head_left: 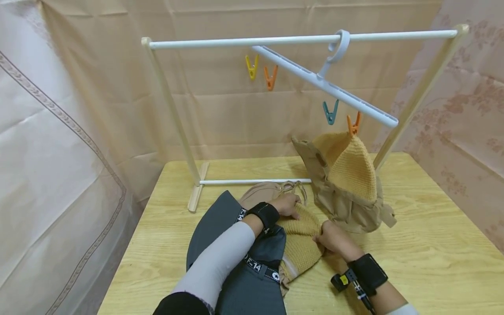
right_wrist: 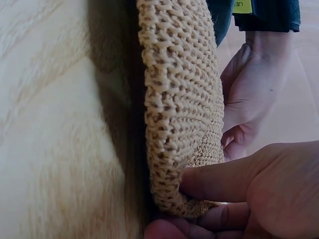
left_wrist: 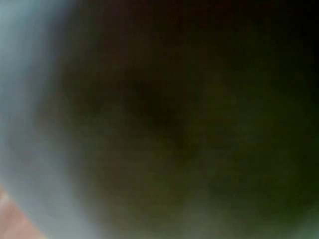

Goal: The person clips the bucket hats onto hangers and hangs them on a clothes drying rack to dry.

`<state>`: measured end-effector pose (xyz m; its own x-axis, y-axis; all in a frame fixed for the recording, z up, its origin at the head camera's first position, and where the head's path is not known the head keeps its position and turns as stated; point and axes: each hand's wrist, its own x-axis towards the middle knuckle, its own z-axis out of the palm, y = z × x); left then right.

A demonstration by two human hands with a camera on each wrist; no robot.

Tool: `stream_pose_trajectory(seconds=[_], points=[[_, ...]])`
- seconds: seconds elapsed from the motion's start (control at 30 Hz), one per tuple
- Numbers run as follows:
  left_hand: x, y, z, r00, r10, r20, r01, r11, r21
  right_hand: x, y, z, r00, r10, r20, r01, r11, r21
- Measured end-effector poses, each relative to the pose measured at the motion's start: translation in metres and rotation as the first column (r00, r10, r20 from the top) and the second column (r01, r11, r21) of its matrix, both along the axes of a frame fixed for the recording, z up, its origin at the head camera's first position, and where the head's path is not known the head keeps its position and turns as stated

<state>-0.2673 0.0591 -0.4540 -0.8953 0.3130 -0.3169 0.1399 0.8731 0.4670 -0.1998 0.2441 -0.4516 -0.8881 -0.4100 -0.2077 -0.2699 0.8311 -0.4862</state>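
Note:
A yellow knitted hat [head_left: 301,245] lies on the table, its stitches large in the right wrist view. My right hand [head_left: 334,236] pinches its right edge, thumb [right_wrist: 214,181] on top and fingers underneath. At the hat's far end, my left hand [head_left: 286,204] grips the knit with curled fingers, partly hidden behind the fabric in the right wrist view. Under my left forearm lies a dark grey hat [head_left: 210,223] with a lettered black band. A beige piece with cords [head_left: 260,192] shows beyond the left wrist. The left wrist view is dark and blurred.
A rack with a white bar [head_left: 220,42] stands over the table [head_left: 425,210]. From it hangs a tilted white hanger [head_left: 299,70] with yellow, orange and teal clothespins. An orange clothespin [head_left: 353,124] holds another yellow knitted piece [head_left: 356,173], beside a khaki cloth item [head_left: 346,214].

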Motion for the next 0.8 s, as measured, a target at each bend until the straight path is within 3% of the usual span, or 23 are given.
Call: stream_pose_trajectory(seconds=[0.3,0.8], points=[[0.0044,0.0084,0.0084,0.998,-0.051,-0.029,0.047,0.993,-0.111,0.0023,0.0014,-0.0014,0.997,0.014,-0.078,-0.014,1.0,0.005],[0.0035,0.0071,0.0054,0.997,-0.052,-0.05,0.048,0.996,-0.08,0.0032,0.0006,-0.0011,0.998,-0.003,-0.067,0.003,1.0,0.002]])
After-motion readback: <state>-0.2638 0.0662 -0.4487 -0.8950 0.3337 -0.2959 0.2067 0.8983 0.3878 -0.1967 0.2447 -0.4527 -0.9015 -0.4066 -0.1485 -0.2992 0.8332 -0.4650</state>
